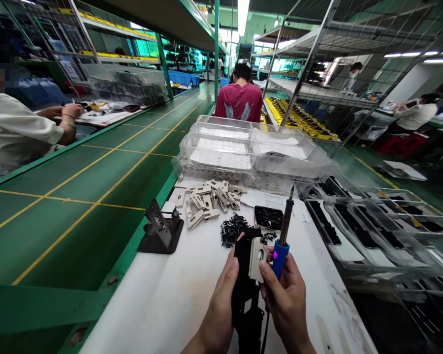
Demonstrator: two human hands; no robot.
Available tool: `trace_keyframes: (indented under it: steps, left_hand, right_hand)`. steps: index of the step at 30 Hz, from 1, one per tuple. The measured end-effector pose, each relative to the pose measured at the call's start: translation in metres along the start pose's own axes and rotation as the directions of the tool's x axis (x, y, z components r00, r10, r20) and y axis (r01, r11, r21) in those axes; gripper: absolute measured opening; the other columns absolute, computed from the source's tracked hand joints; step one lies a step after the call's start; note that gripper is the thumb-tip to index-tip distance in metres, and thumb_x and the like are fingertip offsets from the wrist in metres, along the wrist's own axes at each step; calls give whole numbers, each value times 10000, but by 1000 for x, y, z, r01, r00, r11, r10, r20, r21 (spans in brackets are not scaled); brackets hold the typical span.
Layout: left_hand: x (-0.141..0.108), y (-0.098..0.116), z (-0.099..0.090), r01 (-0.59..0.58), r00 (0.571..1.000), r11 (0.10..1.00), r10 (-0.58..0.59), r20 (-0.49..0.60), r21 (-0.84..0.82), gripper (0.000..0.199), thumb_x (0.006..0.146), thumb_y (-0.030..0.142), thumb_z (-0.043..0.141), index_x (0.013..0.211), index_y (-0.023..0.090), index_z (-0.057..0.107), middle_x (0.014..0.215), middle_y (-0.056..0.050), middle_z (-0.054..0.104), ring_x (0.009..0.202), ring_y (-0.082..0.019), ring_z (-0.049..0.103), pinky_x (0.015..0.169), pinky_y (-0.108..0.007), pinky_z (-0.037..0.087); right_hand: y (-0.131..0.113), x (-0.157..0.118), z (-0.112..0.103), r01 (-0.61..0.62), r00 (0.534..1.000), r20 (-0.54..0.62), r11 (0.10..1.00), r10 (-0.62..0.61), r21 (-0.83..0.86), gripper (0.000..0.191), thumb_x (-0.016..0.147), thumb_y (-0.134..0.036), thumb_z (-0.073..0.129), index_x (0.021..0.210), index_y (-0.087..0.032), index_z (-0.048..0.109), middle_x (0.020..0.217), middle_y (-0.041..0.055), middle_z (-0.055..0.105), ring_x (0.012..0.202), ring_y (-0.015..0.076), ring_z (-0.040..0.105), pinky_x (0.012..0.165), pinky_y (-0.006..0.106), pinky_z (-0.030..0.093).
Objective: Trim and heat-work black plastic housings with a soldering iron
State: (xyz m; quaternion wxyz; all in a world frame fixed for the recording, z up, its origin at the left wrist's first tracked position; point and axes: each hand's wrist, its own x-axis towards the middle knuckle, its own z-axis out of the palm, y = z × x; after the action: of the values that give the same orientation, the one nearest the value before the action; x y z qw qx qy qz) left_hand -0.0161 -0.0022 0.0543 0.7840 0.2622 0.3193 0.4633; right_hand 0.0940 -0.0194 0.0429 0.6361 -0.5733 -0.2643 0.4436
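Note:
My left hand (pixel 221 290) is closed around a long black plastic part (pixel 242 270), held upright over the white table. Between the thumb and fingers of my right hand (pixel 286 295) is a beige plastic piece (pixel 256 260), set against the black part's right side. That same hand also grips a soldering iron (pixel 281 255) by its blue handle, the tip pointing up and a small light glowing on it. Beyond my hands are a heap of small black pieces (pixel 234 229), a black box (pixel 268 217) and a pile of beige plastic pieces (pixel 208 199).
A metal iron stand (pixel 161 231) is at the table's left edge. Stacked clear trays (pixel 221 164) stand at the back, and trays with black parts (pixel 339 236) are on the right. A green conveyor (pixel 107 182) runs along the left. Other people sit nearby.

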Motion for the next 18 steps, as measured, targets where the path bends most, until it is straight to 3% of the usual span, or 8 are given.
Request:
trace_keyframes:
  steps: [6,10,12,14,16,18]
  left_hand:
    - [-3,-3,0,15,1000,999,-15,22,30,531,975,492,441,1473,309,411,1577,20,365,1487,-232,225,1227,-391,195]
    - [-5,-2,3,0,997,997,5,-71,72,504,948,524,483,1419,344,491,1561,36,395,1461,-241,297,1165,-361,337]
    - [-6,0,4,41,993,997,-34,-110,65,515,928,531,520,1406,339,511,1512,4,476,1413,-260,388,1062,-347,460]
    - [-7,2,4,156,977,988,-151,-148,20,559,909,550,540,1416,319,496,1382,-55,610,1281,-281,549,871,-335,572]
    - [-7,5,3,291,936,955,-296,-189,-55,623,885,592,543,1413,264,498,1156,-108,732,1058,-291,690,635,-293,590]
    - [-7,8,3,360,905,925,-379,-194,-123,671,864,629,544,1375,193,537,942,-123,773,868,-278,740,510,-258,547]
  right_hand:
    - [3,-5,-1,145,987,-43,969,-157,-202,366,797,-479,725,1036,-223,621,758,-13,566,579,117,472,482,210,447]
    - [-1,-6,0,175,983,-6,951,-182,-256,320,802,-487,715,946,-224,603,689,-29,536,556,118,456,470,208,470]
    - [-5,-6,1,168,985,1,950,-173,-262,325,798,-498,714,924,-223,594,681,-30,528,557,119,450,470,207,490]
    - [-8,-5,2,145,989,7,959,-148,-242,337,793,-501,719,924,-222,582,675,-32,520,552,118,450,449,199,479]
    - [-10,-5,3,102,995,20,976,-100,-194,343,792,-498,722,929,-226,564,651,-47,502,520,108,444,425,194,454]
    - [-11,-5,5,49,999,29,989,-45,-140,350,791,-496,727,928,-233,541,626,-65,486,471,93,425,408,196,439]
